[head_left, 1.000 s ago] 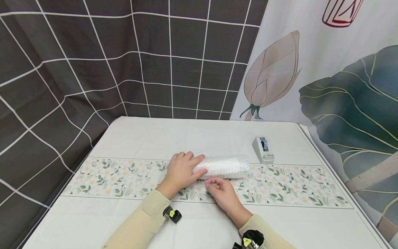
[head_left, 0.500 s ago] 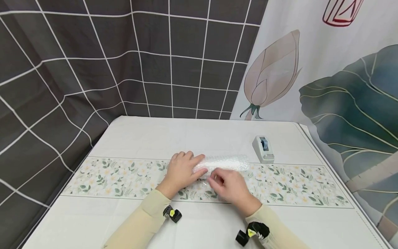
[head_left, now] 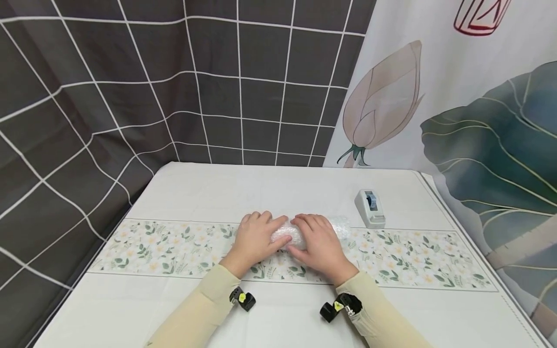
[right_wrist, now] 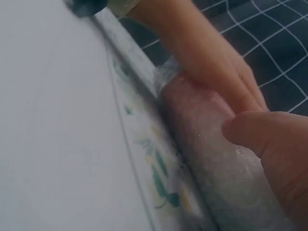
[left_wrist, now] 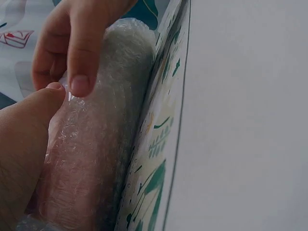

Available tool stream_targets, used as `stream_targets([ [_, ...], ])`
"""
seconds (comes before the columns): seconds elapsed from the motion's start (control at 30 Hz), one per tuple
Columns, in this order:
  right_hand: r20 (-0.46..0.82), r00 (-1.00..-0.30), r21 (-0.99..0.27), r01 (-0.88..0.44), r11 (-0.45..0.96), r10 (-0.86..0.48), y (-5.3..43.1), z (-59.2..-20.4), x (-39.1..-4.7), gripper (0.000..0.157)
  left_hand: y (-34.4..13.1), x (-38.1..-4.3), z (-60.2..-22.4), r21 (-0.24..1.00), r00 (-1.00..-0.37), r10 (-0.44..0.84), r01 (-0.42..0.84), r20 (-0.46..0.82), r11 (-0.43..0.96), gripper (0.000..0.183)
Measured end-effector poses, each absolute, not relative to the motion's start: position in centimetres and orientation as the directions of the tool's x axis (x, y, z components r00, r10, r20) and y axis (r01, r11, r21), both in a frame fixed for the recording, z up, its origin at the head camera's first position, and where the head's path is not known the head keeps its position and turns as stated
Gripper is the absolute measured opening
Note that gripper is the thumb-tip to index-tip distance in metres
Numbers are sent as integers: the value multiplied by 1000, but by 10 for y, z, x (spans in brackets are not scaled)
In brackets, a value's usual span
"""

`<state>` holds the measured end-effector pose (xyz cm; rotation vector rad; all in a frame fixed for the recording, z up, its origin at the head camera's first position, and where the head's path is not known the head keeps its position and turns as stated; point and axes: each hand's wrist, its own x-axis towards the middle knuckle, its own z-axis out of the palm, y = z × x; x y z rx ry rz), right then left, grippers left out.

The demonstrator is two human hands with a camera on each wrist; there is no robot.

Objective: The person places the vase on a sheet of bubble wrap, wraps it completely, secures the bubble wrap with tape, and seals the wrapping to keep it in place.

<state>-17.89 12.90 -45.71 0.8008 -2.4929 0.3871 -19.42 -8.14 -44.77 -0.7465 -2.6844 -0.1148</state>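
A cylindrical bundle in clear bubble wrap (head_left: 340,227) lies crosswise on the table, left to right. My left hand (head_left: 254,239) holds its left part, fingers over the far side and thumb on the near side. Close beside it, my right hand (head_left: 319,244) holds the middle in the same way; the two thumbs are nearly together. Through the wrap, the left wrist view shows a pinkish tint on the bundle (left_wrist: 89,144). What is inside cannot be made out. Its left end is hidden by my left hand in the head view.
A pale tape dispenser (head_left: 370,209) with a blue roll core stands behind the bundle to the right. The white table cover (head_left: 209,193) has a floral band (head_left: 165,246) beneath the bundle. A dark grid curtain (head_left: 261,96) hangs behind the table.
My right hand has moved from the bundle's near edge, where its fingers were bunched, up onto the bundle with fingers over the top. My left hand and the bundle have stayed in place.
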Motion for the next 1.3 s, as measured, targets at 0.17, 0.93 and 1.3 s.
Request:
stream_targets([
  [0.17,542,-704,-72,-582,810,-458,127,-460,-179,60,-81,-194,-446,1,-806,481,513,344,858,59],
  [0.93,305,-796,-181,-588,788,-524,162,-420,-194,91,-88,-197,-450,85,-772,486,563,408,822,45],
  [1.3,88,-860,-409,-491,769,-502,210,-409,-206,93,-87,-195,-450,113,-763,480,574,434,811,43],
])
